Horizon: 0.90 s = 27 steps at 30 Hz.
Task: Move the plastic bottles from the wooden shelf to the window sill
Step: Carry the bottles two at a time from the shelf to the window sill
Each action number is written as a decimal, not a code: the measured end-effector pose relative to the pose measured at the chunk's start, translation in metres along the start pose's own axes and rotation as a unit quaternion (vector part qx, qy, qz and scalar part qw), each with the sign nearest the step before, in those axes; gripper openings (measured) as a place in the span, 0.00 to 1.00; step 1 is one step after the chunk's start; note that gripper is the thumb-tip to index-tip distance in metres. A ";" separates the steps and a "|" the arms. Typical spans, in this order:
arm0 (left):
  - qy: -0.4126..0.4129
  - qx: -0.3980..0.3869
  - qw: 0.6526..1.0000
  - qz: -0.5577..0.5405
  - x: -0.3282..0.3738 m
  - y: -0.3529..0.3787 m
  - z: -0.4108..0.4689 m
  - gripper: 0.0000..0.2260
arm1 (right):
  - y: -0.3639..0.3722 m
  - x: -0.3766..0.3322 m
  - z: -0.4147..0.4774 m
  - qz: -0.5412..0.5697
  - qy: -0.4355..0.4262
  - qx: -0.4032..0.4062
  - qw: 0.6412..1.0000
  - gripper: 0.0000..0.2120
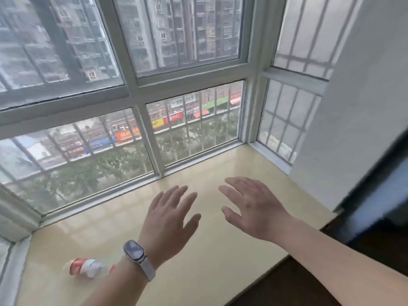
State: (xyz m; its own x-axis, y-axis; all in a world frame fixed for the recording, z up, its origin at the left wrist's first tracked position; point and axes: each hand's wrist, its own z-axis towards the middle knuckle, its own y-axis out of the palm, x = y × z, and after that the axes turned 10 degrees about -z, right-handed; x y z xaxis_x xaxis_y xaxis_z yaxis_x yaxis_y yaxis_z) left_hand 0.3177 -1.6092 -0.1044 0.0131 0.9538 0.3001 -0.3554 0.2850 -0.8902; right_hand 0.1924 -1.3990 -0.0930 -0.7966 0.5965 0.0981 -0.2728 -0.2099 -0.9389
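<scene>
My left hand point(170, 219) and my right hand point(254, 206) are stretched out above the cream window sill point(209, 261), palms down, fingers spread, with nothing in either. A smartwatch sits on my left wrist. One clear plastic bottle point(88, 267) with a red and white label lies on its side on the sill at the lower left, partly hidden behind my left forearm. The wooden shelf is out of view.
Barred window panes point(187, 133) close off the sill at the back and on both sides. A white wall point(353, 129) rises at the right, with a dark frame edge point(379, 191) below it. Dark floor point(287, 290) shows at the sill's front edge.
</scene>
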 end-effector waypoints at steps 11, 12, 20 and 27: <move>0.138 -0.050 0.989 -0.012 0.132 0.089 0.165 0.23 | 0.008 0.181 -0.069 -0.030 0.151 0.022 0.988 0.24; 0.151 -0.053 0.987 -0.019 0.146 0.098 0.177 0.23 | 0.009 0.196 -0.080 -0.038 0.169 0.029 0.985 0.24; 0.280 -0.091 0.954 -0.052 0.261 0.163 0.242 0.23 | -0.013 0.287 -0.168 -0.083 0.302 -0.003 0.950 0.25; 0.379 -0.107 0.915 -0.083 0.336 0.201 0.277 0.23 | -0.035 0.323 -0.226 -0.118 0.405 -0.004 0.906 0.23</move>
State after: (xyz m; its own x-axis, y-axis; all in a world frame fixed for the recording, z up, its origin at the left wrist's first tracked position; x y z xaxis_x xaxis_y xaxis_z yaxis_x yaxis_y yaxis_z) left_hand -0.0080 -1.2579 -0.0875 0.7242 0.6641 0.1859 -0.0998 0.3676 -0.9246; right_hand 0.0663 -1.0243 -0.1032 -0.0571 0.9980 0.0253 -0.3770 0.0019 -0.9262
